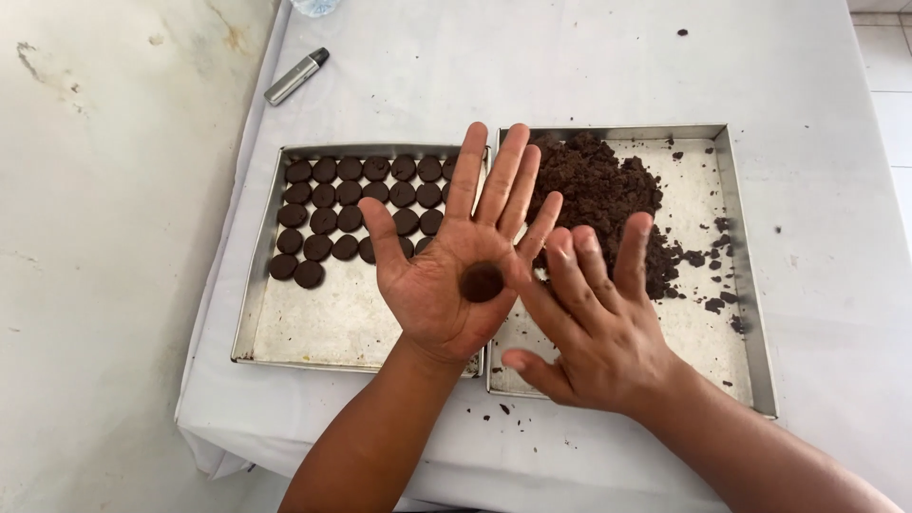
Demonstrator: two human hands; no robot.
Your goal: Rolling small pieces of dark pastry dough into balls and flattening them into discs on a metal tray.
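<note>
White cloth-covered table (399, 66), two metal trays on it. A dark dough ball (482, 282) sits in the flat, open left hand (446, 275), palm up. The right hand (598, 323), fingers loosely spread, holds nothing, its index finger touching the left palm's edge. Under the left hand is the cookie tray (323, 328) with dark rounds (351, 204); beyond the right hand is the crumb pile (598, 195).

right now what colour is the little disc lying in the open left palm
Dark chocolate brown, like the discs on the left tray. The disc on the left hand shows best in the head view.
</note>
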